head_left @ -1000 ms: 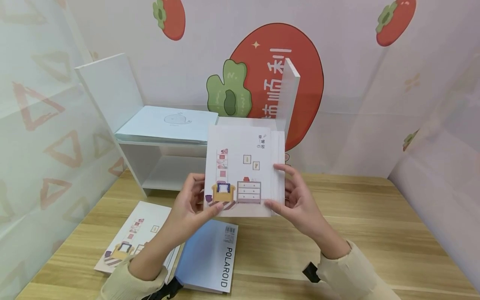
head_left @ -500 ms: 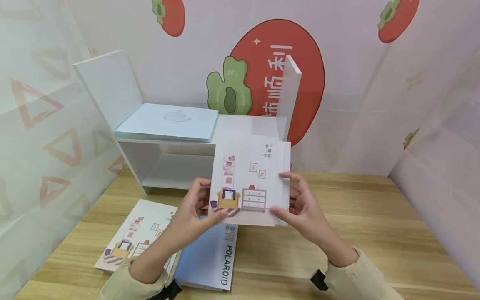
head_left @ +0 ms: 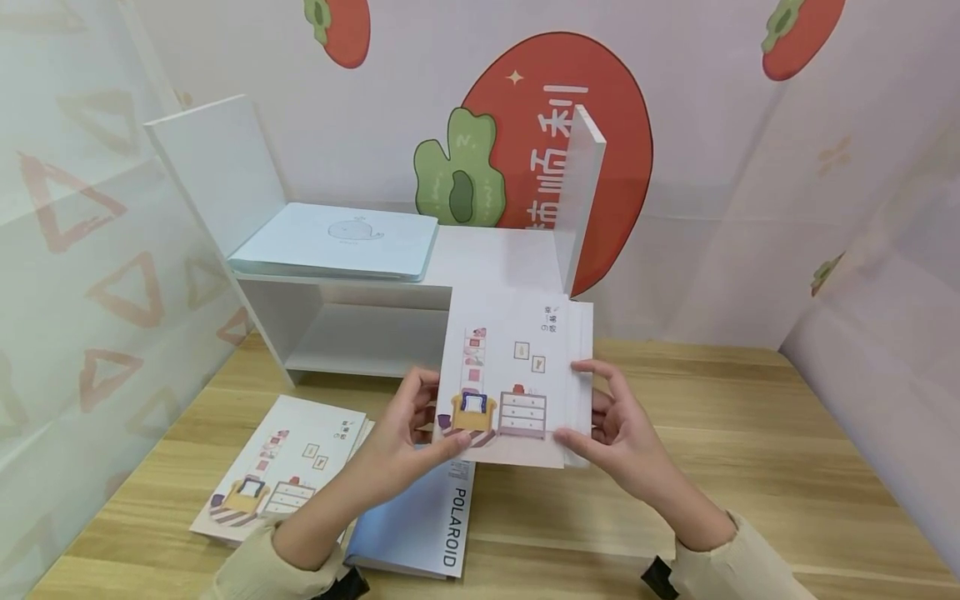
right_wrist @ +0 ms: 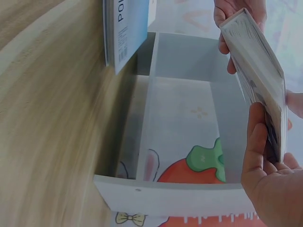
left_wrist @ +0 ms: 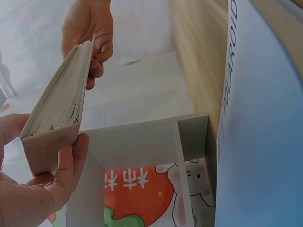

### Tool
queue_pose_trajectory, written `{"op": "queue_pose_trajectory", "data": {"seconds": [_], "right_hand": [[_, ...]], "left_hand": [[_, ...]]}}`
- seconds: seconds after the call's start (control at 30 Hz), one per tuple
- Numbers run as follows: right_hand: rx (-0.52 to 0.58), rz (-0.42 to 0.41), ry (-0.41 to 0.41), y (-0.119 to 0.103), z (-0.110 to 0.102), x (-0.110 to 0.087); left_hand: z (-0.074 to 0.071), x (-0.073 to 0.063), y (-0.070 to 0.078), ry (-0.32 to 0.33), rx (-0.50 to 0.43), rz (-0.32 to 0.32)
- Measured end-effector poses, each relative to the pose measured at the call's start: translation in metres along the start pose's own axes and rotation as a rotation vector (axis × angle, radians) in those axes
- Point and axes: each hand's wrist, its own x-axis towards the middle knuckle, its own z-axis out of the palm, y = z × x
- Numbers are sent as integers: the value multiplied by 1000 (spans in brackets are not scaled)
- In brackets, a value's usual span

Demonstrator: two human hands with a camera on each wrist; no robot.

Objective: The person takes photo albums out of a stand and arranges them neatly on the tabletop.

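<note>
Step, apparently: two-handed holding | left hand (head_left: 412, 433) pinched book (head_left: 498, 371) at its 8 o'clock, right hand (head_left: 626, 421) at 4 | book aloft, 4 o'clock from shelf (head_left: 491, 254) | next move seemingly called for even grip

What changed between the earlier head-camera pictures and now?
The held album has moved down and rightward in view, uncovering more of the white shelf. The left hand and right hand moved with it, both still gripping it. The whale album on the shelf, and the POLAROID album and matching album on the table, stayed put.
</note>
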Motion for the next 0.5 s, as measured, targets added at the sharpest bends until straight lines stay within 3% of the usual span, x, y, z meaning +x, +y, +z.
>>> {"op": "queue_pose_trajectory", "data": {"seconds": [0.17, 0.5], "right_hand": [[-3, 9, -4, 3, -3, -5], [-8, 38, -27, 9, -9, -19]], "left_hand": [[4, -2, -1, -19, -12, -58], [14, -2, -5, -61, -10, -82]]}}
